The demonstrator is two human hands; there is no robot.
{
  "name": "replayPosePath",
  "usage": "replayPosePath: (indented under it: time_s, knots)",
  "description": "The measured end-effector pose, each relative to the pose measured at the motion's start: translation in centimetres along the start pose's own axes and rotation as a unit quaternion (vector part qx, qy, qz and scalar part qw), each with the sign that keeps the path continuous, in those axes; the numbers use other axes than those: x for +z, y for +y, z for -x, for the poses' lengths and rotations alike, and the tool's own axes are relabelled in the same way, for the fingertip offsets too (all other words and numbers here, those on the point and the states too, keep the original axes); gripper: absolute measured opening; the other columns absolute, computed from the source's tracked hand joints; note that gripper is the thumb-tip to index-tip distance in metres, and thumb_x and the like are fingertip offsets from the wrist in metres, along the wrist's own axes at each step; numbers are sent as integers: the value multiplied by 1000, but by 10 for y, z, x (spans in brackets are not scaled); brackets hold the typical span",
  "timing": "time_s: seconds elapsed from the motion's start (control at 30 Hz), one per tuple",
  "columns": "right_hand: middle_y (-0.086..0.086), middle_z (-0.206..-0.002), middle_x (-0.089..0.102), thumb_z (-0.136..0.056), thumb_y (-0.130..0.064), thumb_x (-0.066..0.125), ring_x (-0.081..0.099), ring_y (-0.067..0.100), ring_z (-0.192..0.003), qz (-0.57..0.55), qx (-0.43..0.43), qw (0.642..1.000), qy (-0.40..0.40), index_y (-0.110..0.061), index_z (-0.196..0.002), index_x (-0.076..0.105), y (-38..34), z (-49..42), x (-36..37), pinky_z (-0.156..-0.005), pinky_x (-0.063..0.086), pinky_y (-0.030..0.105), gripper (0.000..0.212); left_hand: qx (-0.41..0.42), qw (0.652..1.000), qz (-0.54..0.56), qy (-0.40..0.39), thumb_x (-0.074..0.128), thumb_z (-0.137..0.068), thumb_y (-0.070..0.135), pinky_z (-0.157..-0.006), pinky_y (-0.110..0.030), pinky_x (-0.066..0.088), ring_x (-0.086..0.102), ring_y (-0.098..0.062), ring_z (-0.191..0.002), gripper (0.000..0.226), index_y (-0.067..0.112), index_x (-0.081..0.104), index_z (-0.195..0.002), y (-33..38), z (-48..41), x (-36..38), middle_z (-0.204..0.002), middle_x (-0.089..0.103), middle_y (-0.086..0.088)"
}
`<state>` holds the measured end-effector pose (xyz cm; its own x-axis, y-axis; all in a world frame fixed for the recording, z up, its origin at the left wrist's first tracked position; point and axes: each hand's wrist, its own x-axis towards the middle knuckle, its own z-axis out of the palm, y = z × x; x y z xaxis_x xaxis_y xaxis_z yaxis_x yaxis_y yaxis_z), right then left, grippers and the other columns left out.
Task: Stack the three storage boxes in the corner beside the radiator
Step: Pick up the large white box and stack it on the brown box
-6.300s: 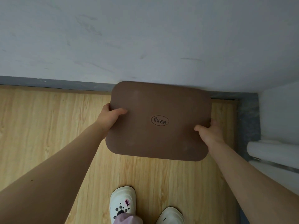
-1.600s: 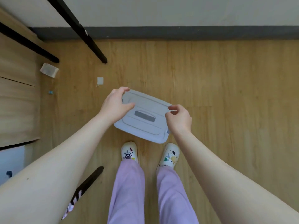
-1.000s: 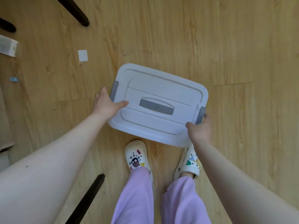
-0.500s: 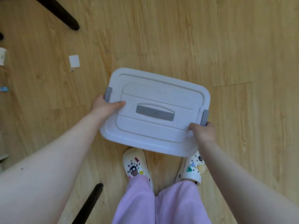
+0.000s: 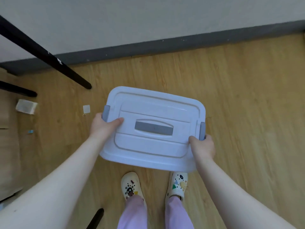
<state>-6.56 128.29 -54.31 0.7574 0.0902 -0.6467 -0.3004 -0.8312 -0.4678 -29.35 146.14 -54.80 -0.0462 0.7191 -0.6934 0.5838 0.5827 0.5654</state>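
A white storage box (image 5: pixel 153 113) with a grey lid handle and grey side clips hangs in the air above the wooden floor, a little tilted. My left hand (image 5: pixel 103 124) grips its left end, thumb on the lid beside the clip. My right hand (image 5: pixel 203 146) grips its right end just below the other clip. Only the lid of the box shows from above. The brown box, the corner and the radiator are out of view.
A white wall with a grey skirting board (image 5: pixel 165 45) runs across the top. Black furniture legs (image 5: pixel 49 58) slant in at the upper left, another (image 5: pixel 95 219) at the bottom. Paper scraps (image 5: pixel 26 106) lie on the floor at left. My feet (image 5: pixel 132 187) stand below the box.
The white box has come up off the floor in both hands. My view has risen, so the wall and skirting board now show at the top.
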Motion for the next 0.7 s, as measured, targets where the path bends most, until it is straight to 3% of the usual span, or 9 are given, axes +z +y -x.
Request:
replayPosePath:
  time_s: [0.13,0.23,0.33,0.47,0.63,0.7]
  knots:
    - [3,-103,61,-78,-22,59,52,25,-87,-32,-48,997,48,-17,-117,54,-51,47,-64,-75,38,32,40,66,998,-8,0,77,-71,41,-68,-33,46,60,-18,-90,59,19,51,-119,63,64,-25,-100,60,7]
    - [6,-111,63,-78,-23,59,56,28,-96,-44,-90,993,66,-16,-119,54,-85,83,-116,-81,42,36,42,112,993,-33,3,76,-71,44,-70,-36,49,60,-22,-94,60,17,51,-119,111,113,-47,-107,61,2]
    - [6,-110,63,-78,-24,59,54,27,-95,-64,-115,987,88,-16,-119,55,-113,116,-167,-81,41,35,42,154,986,-67,-1,75,-71,47,-77,-42,51,61,-25,-96,61,14,54,-117,158,159,-66,-111,62,-4]
    - [1,-103,62,-78,-23,58,55,25,-92,-112,-122,981,104,-16,-116,57,-136,145,-224,-80,43,34,39,202,977,-74,4,75,-72,47,-63,-31,41,58,-24,-92,61,11,53,-115,214,212,-74,-111,60,-7]
    - [-3,-92,60,-78,-21,58,56,25,-85,-162,-136,968,133,-17,-113,57,-153,165,-306,-73,40,31,36,232,972,-40,-7,75,-71,49,-85,-45,51,60,-30,-99,65,8,54,-117,272,280,-56,-112,61,-9]
    - [-2,-92,61,-78,-21,57,56,25,-84,-174,-143,962,151,-17,-113,57,-154,167,-343,-72,40,31,35,245,969,-21,-10,75,-71,49,-87,-46,51,60,-30,-101,66,8,53,-117,291,308,-37,-113,61,-9]
